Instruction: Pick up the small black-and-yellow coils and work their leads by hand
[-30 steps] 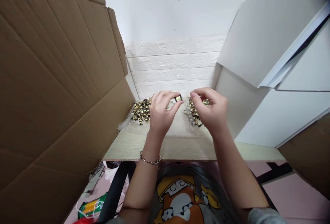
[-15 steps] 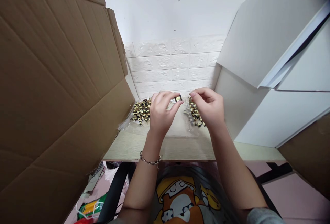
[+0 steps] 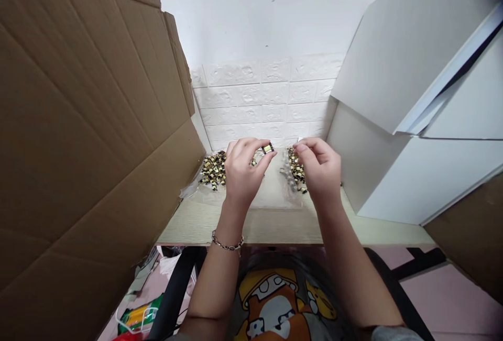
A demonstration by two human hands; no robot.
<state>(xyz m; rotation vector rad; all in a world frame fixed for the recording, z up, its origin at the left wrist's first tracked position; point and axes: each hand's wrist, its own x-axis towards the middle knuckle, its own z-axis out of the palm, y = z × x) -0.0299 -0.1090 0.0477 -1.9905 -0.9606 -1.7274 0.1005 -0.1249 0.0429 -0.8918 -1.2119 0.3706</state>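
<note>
Between the thumb and index finger of my left hand is a small black-and-yellow component with thin wire leads. My right hand is apart from it, to the right, its thumb and forefinger pinched together; whatever they hold is too small to make out. A heap of similar components lies left of my left hand, on clear plastic. Another heap lies beside my right hand, partly covered by it. The clear plastic sheet spreads over the table between the heaps.
A large cardboard panel stands on the left. White cabinet-like panels rise on the right. Behind the pale table is a white brick-patterned wall. A green and yellow packet lies low at the left.
My left hand has shifted slightly left with the component. The fingertips of my right hand have moved a little to the right, widening the gap between the hands.
</note>
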